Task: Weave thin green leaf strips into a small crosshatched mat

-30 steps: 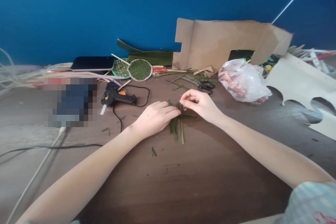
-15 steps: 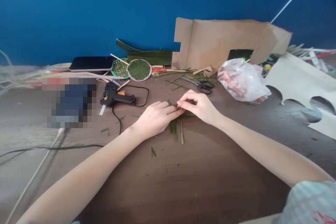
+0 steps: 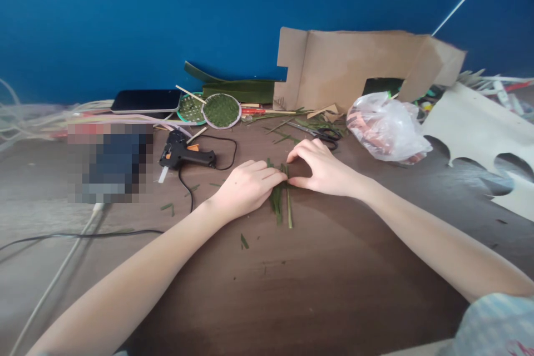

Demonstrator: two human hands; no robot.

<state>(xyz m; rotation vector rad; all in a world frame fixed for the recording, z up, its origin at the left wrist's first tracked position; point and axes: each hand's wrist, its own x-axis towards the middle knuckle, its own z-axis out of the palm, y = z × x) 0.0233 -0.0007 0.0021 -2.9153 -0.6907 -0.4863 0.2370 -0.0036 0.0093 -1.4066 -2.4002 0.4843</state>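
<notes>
Several narrow green leaf strips lie side by side on the table in front of me, their middle partly hidden by my fingers. My left hand rests over them, fingers together and pressing on the strips. A separate longer strip lies just right of the bundle. Close beside it, my right hand curves in a C, thumb and forefinger apart, tips at the strips' right edge. I see nothing gripped between those two fingers.
A black glue gun with its cord lies left of my hands. Behind are two leaf-woven discs, scissors, a bent cardboard sheet and a plastic bag. White cut-out board stands at right; a phone lies back left.
My right hand has opened from a pinch, its thumb and forefinger spreading apart, and shifted slightly right. The left hand has barely moved and stays on the leaf strips.
</notes>
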